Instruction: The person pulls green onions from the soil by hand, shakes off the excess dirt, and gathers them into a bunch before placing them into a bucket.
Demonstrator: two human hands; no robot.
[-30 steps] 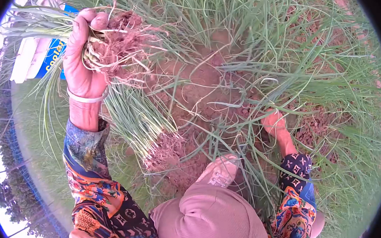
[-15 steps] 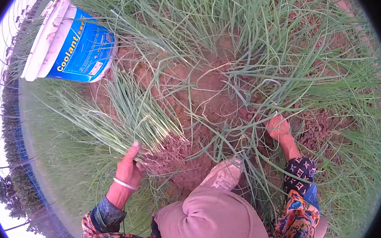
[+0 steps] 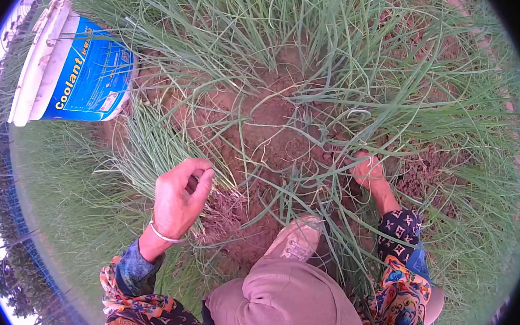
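Note:
My left hand (image 3: 179, 197) is raised over the root end of a loose bundle of green onions (image 3: 154, 140), its fingers curled and thumb close to the index fingertip. Nothing shows between them. The bundle lies on the soil, its brown roots (image 3: 227, 209) towards my shoe and its leaves towards the bucket. Low at the soil, my right hand (image 3: 367, 170) has its fingers curled in at the base of growing green onions (image 3: 329, 184). Leaves cross in front of its fingertips, so what it grips is hidden.
A white bucket (image 3: 76, 73) with a blue "Coolant" label stands at the upper left. Dense green onion plants (image 3: 249, 23) grow at the top and right. Loose soil (image 3: 426, 174) lies right of my right hand. My shoe (image 3: 296, 239) and bent knee (image 3: 283, 301) are at the bottom centre.
My left hand has come off the bundle of green onions and lifted up and to the right, its fingers curling in. My right hand stays low among the plants. The whole view has shifted slightly.

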